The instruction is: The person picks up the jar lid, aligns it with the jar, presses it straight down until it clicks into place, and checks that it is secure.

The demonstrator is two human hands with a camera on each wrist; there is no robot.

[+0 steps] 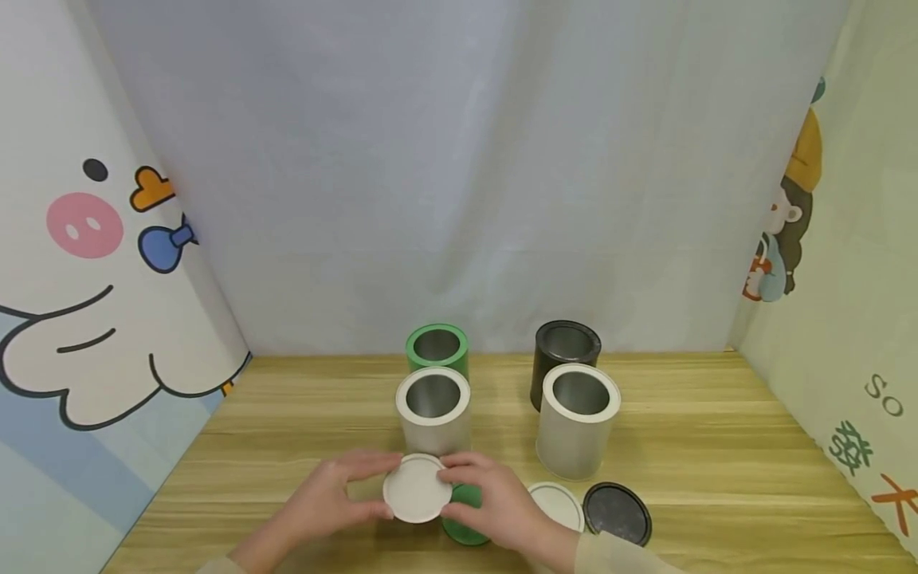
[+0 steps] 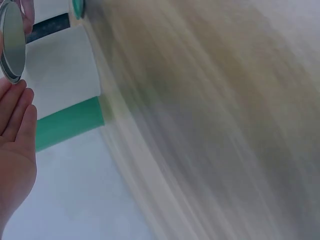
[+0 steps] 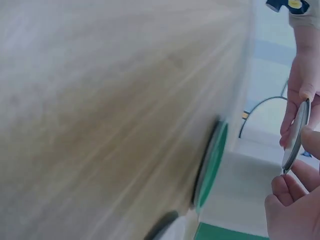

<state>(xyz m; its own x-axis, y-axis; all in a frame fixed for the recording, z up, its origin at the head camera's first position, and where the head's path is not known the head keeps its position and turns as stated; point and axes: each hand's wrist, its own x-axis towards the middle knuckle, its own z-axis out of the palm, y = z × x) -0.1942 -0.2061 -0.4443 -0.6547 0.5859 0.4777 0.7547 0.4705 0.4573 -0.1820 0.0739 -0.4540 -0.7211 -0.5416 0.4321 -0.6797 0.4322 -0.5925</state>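
A round white lid is held above the table between both hands. From its left side, my left hand pinches the edge with thumb and fingers. My right hand grips the opposite edge and partly covers a green lid lying on the table below. In the right wrist view the held lid appears nearly edge-on, raised off the wood. Just beyond it stands a white can with an uncovered top.
Behind that can is a green can. To the right, another white can stands before a black can, both uncovered. A second white lid and a black lid lie on the wooden table. Cloth walls enclose it.
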